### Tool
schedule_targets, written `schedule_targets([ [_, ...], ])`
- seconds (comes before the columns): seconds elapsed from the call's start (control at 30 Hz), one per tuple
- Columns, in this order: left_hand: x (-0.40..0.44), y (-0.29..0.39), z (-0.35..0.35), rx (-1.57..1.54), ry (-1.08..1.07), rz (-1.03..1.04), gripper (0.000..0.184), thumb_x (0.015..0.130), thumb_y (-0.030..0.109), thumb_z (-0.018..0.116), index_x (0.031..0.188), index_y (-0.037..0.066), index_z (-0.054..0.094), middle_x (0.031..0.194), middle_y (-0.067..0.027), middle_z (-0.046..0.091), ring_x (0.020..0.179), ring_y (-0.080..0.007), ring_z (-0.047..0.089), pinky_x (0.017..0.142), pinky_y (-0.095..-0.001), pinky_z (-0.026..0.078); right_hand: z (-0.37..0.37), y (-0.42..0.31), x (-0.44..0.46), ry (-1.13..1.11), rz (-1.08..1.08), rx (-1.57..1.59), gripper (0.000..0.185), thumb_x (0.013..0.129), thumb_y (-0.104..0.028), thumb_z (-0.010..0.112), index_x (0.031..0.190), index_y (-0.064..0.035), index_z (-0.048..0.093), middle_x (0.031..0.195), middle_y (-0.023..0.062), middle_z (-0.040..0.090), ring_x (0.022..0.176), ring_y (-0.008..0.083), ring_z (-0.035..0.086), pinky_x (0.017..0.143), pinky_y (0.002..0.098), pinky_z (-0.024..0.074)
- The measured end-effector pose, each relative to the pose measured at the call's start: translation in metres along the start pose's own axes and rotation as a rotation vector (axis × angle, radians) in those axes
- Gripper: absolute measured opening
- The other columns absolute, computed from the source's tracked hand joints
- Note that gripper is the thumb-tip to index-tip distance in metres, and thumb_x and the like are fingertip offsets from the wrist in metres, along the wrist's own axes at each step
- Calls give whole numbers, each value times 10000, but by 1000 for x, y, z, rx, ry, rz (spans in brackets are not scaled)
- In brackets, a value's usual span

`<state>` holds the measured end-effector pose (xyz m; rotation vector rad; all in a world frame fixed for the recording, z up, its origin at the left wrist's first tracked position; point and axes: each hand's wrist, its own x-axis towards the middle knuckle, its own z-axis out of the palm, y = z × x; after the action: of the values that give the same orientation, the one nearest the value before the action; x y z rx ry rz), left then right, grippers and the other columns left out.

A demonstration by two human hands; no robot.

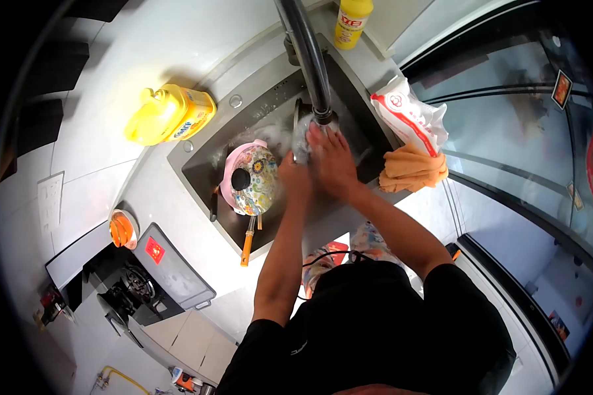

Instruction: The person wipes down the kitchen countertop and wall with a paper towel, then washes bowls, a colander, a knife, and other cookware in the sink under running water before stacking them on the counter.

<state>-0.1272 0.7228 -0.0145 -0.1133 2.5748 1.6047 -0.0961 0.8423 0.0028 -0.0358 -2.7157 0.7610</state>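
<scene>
Under the dark faucet [306, 59], both my hands are close together inside the grey sink [336, 227]. My left hand [294, 174] has its fingers curled at the edge of a shiny, wet, roundish object [301, 145], blurred by water and motion. On that object's right side lies my right hand [333, 158], its fingers spread over the surface. To the left of my hands, a patterned lid with a black knob [257, 178] rests in a pink bowl [228, 191]. An orange-handled utensil [247, 247] sticks out below the bowl.
A yellow jug [178, 115] stands on the left counter, a yellow bottle [352, 23] behind the sink. At right are a white and red packet [412, 115] and an orange cloth [412, 170]. A grey board [178, 270] lies at lower left.
</scene>
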Motion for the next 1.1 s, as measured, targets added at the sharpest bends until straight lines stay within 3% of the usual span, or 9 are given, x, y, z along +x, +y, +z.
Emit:
schedule_targets([
  [0.13,-4,-7,-13,98,-12,-27,399,957,326,631,797,-38,589,628,-153,545,585,-245,496,588,-399,403,2,47,90,-522,614,314,378,993,-263,442,1165,16,630,1206,252,630,1146,441,568,1032,476,422],
  [0.2,-6,-21,-16,38,45,-85,410,962,332,632,786,-35,584,640,-100,533,611,-195,479,596,-372,400,55,110,86,-441,343,385,438,988,-321,428,1094,38,656,1110,263,661,1070,436,609,965,457,473],
  [0.3,-9,-12,-27,-171,76,-220,401,980,339,631,780,-5,586,699,38,481,682,-79,409,608,-291,381,38,105,107,-458,653,170,435,959,-352,475,1100,11,669,1047,250,683,1014,430,636,906,489,494],
  [0.4,2,-23,-30,-230,30,-195,307,996,301,621,841,36,613,733,73,494,691,-39,396,618,-230,359,-12,63,113,-137,485,127,368,918,-291,542,1160,-40,657,965,231,696,926,439,652,838,511,507],
  [0.5,2,-15,-33,-246,-2,-261,441,958,409,605,880,-25,624,673,-81,529,669,-182,459,657,-379,412,-40,43,139,82,404,108,317,905,-216,550,1164,-61,645,917,208,703,871,425,661,789,499,518],
  [0.73,-2,-30,-29,-600,44,-373,289,990,274,614,1102,8,633,1030,-69,661,904,-149,621,824,-289,507,-50,47,155,53,244,26,310,898,-167,547,1183,-69,619,882,198,702,833,410,666,734,491,516],
  [0.97,-8,-35,0,-660,-60,-457,361,977,277,623,1223,18,572,1109,-105,637,963,-213,633,846,-344,528,-6,34,35,79,212,214,332,934,-151,543,1240,-29,585,1061,221,677,912,420,651,809,472,522],
  [1.03,-8,9,3,-924,38,-630,664,917,347,692,1391,-55,459,1292,-203,572,1160,-262,556,997,-373,435,34,30,-10,-100,646,476,343,949,-138,539,1273,-36,584,1174,219,649,1034,399,632,875,453,512],
  [1.1,-5,-5,6,-854,26,-570,529,948,316,650,1330,-16,497,1245,-168,593,1088,-260,594,937,-403,488,-7,-2,19,-7,-72,121,358,979,-163,522,1306,-27,574,1262,241,601,1151,406,575,957,431,479],
])
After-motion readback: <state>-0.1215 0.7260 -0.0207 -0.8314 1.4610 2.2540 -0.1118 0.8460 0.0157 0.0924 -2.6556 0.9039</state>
